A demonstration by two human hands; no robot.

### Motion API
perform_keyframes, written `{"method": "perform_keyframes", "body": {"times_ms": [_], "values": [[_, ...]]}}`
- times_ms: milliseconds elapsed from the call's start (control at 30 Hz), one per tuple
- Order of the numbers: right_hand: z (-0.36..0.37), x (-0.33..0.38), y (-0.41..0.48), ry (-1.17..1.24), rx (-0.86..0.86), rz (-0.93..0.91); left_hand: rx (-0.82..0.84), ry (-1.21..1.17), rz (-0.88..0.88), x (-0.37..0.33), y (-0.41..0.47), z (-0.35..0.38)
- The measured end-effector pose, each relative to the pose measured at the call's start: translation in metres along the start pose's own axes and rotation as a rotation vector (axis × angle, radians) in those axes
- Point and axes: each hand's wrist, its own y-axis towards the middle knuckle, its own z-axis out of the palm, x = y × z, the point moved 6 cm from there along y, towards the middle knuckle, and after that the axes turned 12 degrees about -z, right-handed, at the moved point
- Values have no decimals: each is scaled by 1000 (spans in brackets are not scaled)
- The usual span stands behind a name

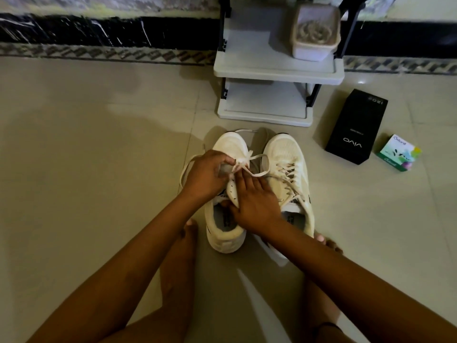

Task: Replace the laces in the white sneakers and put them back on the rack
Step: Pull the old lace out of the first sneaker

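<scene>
Centre of frame: unlaced sneaker (pixel 228 147) on floor beside laced sneaker (pixel 284 149), both below rack (pixel 277 73) at upper centre. Left hand (pixel 205 174): fingers curled, pinching lace (pixel 258 173) at toe-end eyelets. Right hand (pixel 254 204): fingers along eyelet flap, thumb tucked under, pinching it. Risk: loose loop draped toward laced sneaker may snag or twist; one-sided pull would leave ends uneven.

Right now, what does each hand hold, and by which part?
Left hand pinches the white lace near the toe end; right hand holds the sneaker's eyelet flap.
</scene>
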Motion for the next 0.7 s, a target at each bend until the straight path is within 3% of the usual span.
{"method": "perform_keyframes", "body": {"times_ms": [267, 500, 700], "values": [[-4, 2, 0, -9, -4, -11, -18, 270, -94, 8, 9, 9], [-5, 1, -2, -4, 21, 1, -20, -57, 11, -14, 4, -16], [-3, 1, -1, 5, 35, 18, 73, 261, -12, 7, 13, 2]]}}
